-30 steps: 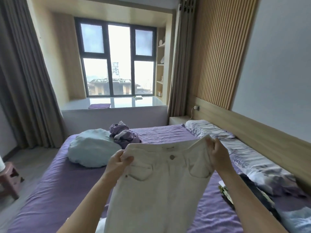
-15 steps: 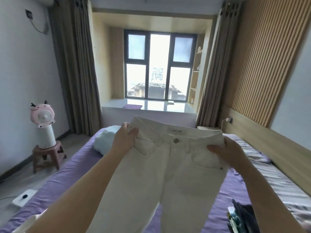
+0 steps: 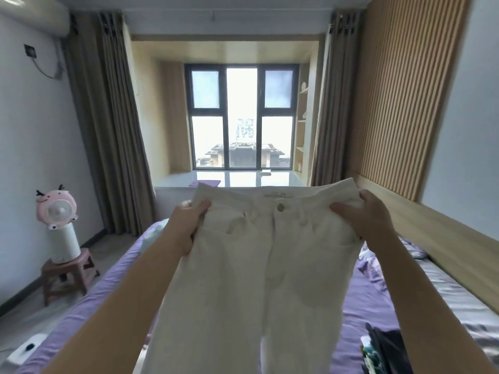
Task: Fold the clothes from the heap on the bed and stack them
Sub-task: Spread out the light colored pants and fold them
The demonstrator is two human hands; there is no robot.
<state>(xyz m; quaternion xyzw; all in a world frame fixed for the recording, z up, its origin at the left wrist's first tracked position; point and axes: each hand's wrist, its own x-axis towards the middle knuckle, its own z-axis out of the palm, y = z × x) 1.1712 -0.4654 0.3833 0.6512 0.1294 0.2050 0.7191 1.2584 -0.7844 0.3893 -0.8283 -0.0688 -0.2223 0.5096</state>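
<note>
One pair of white trousers (image 3: 259,265) is held up by the waistband, gripped at each side by the left hand (image 3: 189,225) and right hand (image 3: 361,220), w/ legs hanging over the purple bed (image 3: 372,298); not yet folded. One dark stack (image 3: 383,349), approx. a few items, is seen at bottom right, so the task is judged partly done; the heap is out of view.

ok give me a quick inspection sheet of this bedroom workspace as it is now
surface: purple-sheeted bed, mostly hidden by the garment.
job's things: white denim trousers held up by the waistband, front facing the camera, legs hanging, unfolded.
clutter: dark clothes pile at the bed's right edge; striped grey bedding by the headboard.
grippers: left hand and right hand each grip a waistband side.
cables: grey wall cable under the air conditioner.
surroundings: pink cartoon fan on a brown stool; window, grey curtains.
</note>
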